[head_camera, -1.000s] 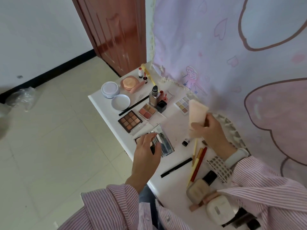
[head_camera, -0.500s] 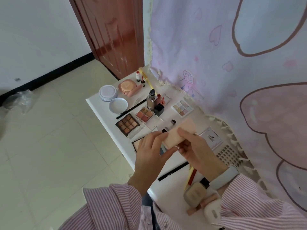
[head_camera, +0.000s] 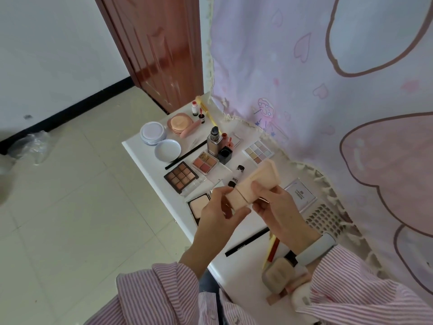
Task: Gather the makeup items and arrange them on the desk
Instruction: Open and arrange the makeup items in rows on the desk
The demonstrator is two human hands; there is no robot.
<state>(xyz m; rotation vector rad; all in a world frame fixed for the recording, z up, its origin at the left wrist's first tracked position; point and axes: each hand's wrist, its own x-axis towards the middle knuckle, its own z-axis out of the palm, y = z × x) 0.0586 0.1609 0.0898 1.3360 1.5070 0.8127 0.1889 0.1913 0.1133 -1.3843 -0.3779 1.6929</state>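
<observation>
Head camera looks down on a narrow white desk point(head_camera: 145, 156) set against a pink cartoon-print curtain point(head_camera: 304, 78), with a person in a striped shirt standing at its near end. Both hands are raised just above the desk and meet on a peach squeeze tube point(head_camera: 255, 181) that slants up and to the right. The left hand point(head_camera: 218, 221) curls its fingers and thumb round the tube's capped lower end, while the right hand point(head_camera: 281, 212) wraps the tube's middle, thumb across the front. A pale wristband point(head_camera: 316, 249) sits on the right wrist.

Below the hands lies an open powder compact point(head_camera: 199, 205), partly hidden by the left hand. Farther up the desk are a brown nine-pan eyeshadow palette point(head_camera: 180, 176), a four-pan blush palette point(head_camera: 204, 162) just beside it, and a pastel nine-pan palette point(head_camera: 258, 151) near the curtain. A foundation bottle with a dark pump point(head_camera: 214, 143) stands upright next to a small black cube bottle point(head_camera: 225, 154). Two round white compacts point(head_camera: 153, 133) and a peach round compact point(head_camera: 179, 122) sit at the far end.

A black pencil point(head_camera: 247, 241) lies on the desk under the right forearm, near red and yellow pencils point(head_camera: 273, 248). A beige foundation bottle point(head_camera: 278, 275) lies at the near edge, partly behind the right sleeve.
</observation>
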